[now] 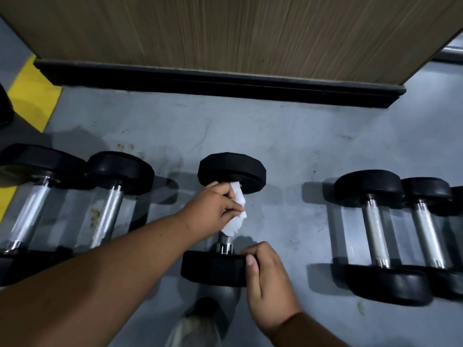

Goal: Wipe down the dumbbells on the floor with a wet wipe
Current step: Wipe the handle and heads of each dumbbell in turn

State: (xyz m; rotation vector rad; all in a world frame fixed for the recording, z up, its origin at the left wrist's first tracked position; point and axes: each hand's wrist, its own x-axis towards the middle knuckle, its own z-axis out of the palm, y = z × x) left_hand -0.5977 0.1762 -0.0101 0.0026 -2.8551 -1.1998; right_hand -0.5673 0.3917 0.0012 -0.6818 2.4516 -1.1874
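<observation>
Head view, looking down at a grey floor (288,136). Landmark: middle dumbbell (213,267), lying with its handle running away from the camera, far black head at top, near black head at bottom. Left hand (213,209) over the handle, fingers curled around a white wet wipe (235,219) and pressing it onto the chrome bar; wipe wrapped over the upper and middle part of the handle, a short bare stretch of chrome showing below it, just above the near head. Right hand (268,279) on the right side of the near head, fingers bent over its top edge, thumb laid along its front face, gripping it. Left of the middle dumbbell: two more dumbbells (107,211) side by side, close together, handles parallel to it. Right of it, well apart: another group of dumbbells (375,234), touching or nearly touching each other. Beyond its far head: black baseboard (220,83) under a wood-grain panel (225,28). Far left of it: yellow floor marking (32,101). Below its near head: blurred shoe (195,329).
</observation>
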